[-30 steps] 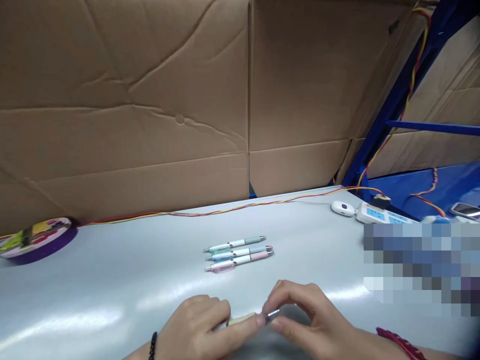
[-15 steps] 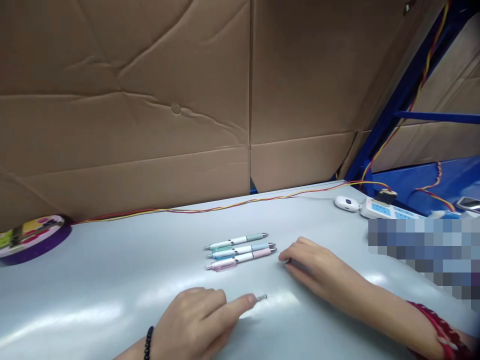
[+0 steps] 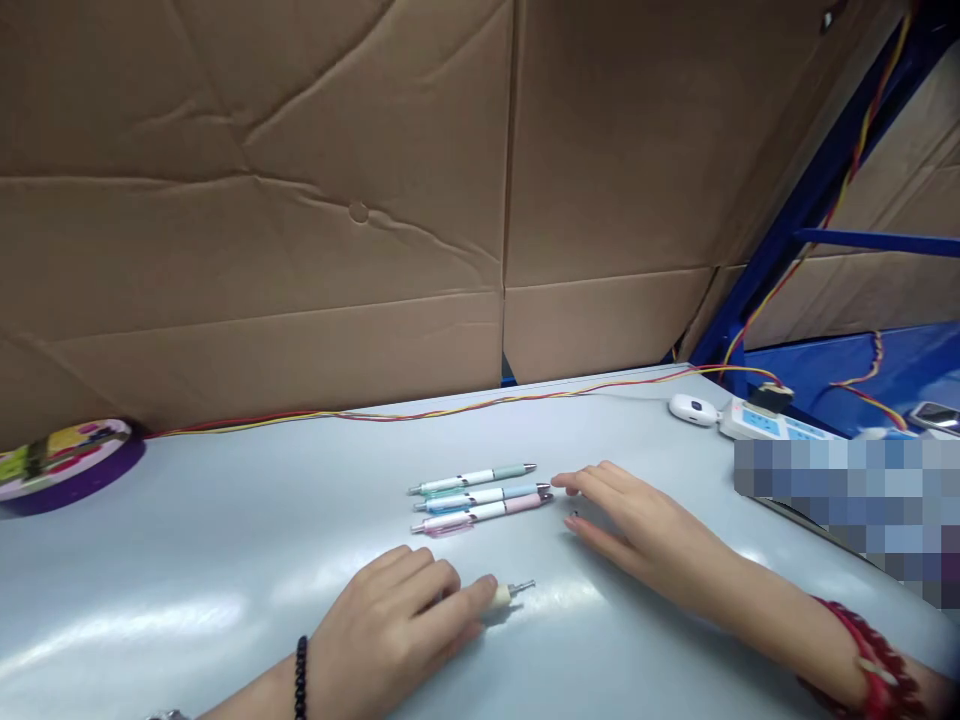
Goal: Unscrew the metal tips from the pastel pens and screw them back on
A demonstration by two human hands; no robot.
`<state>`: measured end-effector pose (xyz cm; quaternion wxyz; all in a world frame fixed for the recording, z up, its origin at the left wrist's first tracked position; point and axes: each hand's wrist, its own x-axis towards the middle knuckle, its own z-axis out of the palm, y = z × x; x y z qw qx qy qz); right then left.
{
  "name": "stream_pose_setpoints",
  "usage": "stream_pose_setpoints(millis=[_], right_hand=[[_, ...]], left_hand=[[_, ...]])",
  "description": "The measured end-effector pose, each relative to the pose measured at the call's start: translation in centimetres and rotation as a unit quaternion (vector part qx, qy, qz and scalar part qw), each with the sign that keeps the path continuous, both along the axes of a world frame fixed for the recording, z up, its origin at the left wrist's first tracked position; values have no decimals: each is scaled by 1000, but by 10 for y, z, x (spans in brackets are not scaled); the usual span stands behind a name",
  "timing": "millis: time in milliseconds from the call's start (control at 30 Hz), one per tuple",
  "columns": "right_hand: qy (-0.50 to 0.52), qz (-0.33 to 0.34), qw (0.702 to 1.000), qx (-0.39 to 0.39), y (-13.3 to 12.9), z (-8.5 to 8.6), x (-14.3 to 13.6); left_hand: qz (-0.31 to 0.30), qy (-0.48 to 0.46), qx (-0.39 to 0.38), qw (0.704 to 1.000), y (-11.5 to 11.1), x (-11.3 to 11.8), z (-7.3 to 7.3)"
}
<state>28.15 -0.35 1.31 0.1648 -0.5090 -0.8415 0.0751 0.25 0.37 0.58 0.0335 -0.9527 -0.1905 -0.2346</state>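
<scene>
Three click pens lie side by side on the white table (image 3: 225, 540): a green one (image 3: 476, 479) at the back, a blue one (image 3: 482, 497) in the middle and a pink one (image 3: 491, 511) in front. Their metal tips point right. Closer to me, my left hand (image 3: 397, 620) grips a pale yellow pen (image 3: 501, 597); its thin silver end sticks out to the right and the rest is hidden by the fingers. My right hand (image 3: 630, 515) is open, thumb apart from the fingers, just right of the pen tips.
A round purple-edged box (image 3: 82, 485) sits at the left. A power strip (image 3: 772, 422) with a white plug (image 3: 694, 409) stands at the back right, beside a blurred area. A red and yellow wire (image 3: 420, 415) runs along the back edge, before a cardboard wall (image 3: 300, 250).
My left hand has drawn back slightly, so more of the yellow pen shows. The fingers of my right hand have spread and moved slightly up. The three lying pens stay put.
</scene>
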Motion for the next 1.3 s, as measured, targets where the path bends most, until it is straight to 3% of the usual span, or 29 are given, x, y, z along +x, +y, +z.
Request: stream_pose_setpoints(millis=[267,533,600,733,800,867,967,1100,1200,1300], right_hand=[[-14,3,998,53,13,-16,-16],[52,4,997,61,16,-17,-22],[85,17,995,54,16,-14,-22],[191,9,981,46,5,-8,-21],[252,-1,966,49,-6,-7,-21],[314,24,948,47,-21,-6,-23],[349,138,927,-1,-40,-4,-27],[237,234,938,-92,-50,-1,-37],[172,213,959,-74,-46,-3,-42],[93,162,982,-15,-36,-9,-44]], left_hand=[[6,26,76,997,3,-1,-2],[63,-29,26,997,4,0,-8],[45,-49,31,997,1,0,-4],[-66,-78,78,992,-10,0,8],[-98,-91,113,985,-20,1,7],[-95,-111,139,979,-29,1,0],[-70,-170,153,971,-38,2,-10],[-43,-40,91,994,-34,5,-7],[0,23,-33,999,-28,7,-1],[4,33,-147,989,-24,6,-1]])
